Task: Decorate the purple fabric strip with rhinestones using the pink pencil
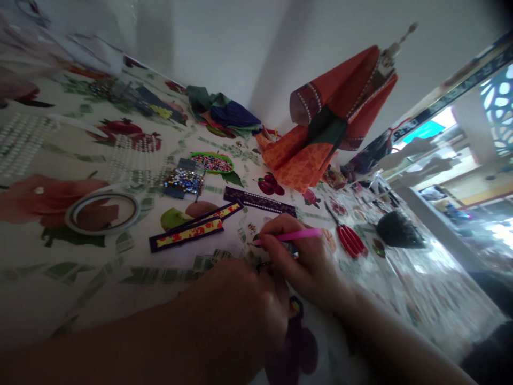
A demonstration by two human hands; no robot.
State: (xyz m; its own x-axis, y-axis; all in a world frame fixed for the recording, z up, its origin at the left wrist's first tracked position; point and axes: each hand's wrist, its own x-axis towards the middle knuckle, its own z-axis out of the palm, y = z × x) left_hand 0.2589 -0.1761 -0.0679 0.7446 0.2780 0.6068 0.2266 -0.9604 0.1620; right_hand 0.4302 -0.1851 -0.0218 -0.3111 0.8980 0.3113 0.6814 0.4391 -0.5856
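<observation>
Left hand [244, 305] curled, grip hidden; right hand [298, 256] pinching slim pink pen [292, 235].

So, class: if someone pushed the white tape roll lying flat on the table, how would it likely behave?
The tape roll lies flat on its side on the patterned table cover, so it would probably slide, not roll. It is a thin, hollow ring, so likely light. Stood on edge, it might roll away.

A plain pale wall [224, 48] rises behind the far edge of the surface [48, 289], which wears a cloth printed with fruit and leaves. Beyond the right edge, bright daylight comes through a shopfront window [460, 160] with a patterned screen [499, 107].
</observation>
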